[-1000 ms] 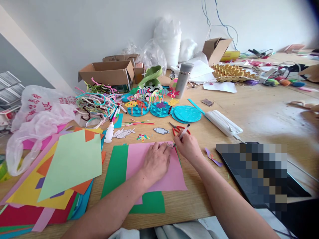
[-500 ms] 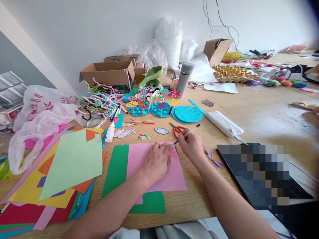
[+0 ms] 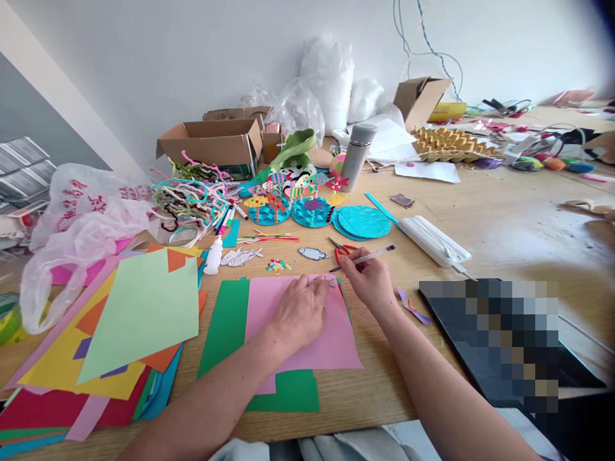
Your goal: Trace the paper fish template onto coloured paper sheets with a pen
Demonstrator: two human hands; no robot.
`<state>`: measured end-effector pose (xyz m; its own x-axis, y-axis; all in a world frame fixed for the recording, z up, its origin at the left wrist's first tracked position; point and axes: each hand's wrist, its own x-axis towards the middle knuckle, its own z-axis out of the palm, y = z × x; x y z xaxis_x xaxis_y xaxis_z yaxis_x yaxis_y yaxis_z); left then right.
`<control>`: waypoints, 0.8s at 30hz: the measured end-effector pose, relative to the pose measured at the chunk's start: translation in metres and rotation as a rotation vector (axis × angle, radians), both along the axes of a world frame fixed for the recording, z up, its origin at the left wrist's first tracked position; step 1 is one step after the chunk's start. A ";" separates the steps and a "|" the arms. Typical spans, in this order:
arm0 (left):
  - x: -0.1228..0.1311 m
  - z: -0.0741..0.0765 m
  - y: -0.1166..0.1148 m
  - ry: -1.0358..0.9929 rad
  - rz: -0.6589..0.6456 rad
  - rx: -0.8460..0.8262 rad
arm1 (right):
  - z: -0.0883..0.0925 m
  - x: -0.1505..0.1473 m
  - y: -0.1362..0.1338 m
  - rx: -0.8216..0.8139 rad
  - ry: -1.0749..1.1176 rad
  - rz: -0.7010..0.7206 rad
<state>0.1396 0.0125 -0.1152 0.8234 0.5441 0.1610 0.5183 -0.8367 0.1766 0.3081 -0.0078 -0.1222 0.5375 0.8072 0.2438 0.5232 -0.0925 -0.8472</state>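
My left hand (image 3: 300, 310) lies palm down with fingers together on a pink paper sheet (image 3: 331, 339), which rests on a green sheet (image 3: 223, 326). Its fingertips press a small paper fish cutout (image 3: 325, 280) at the sheet's far edge. My right hand (image 3: 369, 278) is closed around a thin pen (image 3: 368, 258) held nearly level, its tip pointing left just above the cutout. Red-handled scissors (image 3: 342, 250) lie just beyond my right hand.
A stack of coloured paper (image 3: 120, 326) fills the left. A glue bottle (image 3: 214, 255), paper fish (image 3: 312, 253), blue fish discs (image 3: 362, 221), pipe cleaners (image 3: 189, 195), cardboard boxes (image 3: 211, 141), a steel flask (image 3: 358, 155) and a white case (image 3: 432, 238) lie beyond. A dark tablet (image 3: 494, 346) sits right.
My right hand has lifted the pen tip off the cutout and tilted the pen from steep to nearly level. The left hand has stayed on the pink sheet.
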 end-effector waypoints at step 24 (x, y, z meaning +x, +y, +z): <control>-0.001 0.006 -0.007 0.214 -0.018 -0.105 | 0.002 -0.030 0.026 -0.144 -0.117 0.244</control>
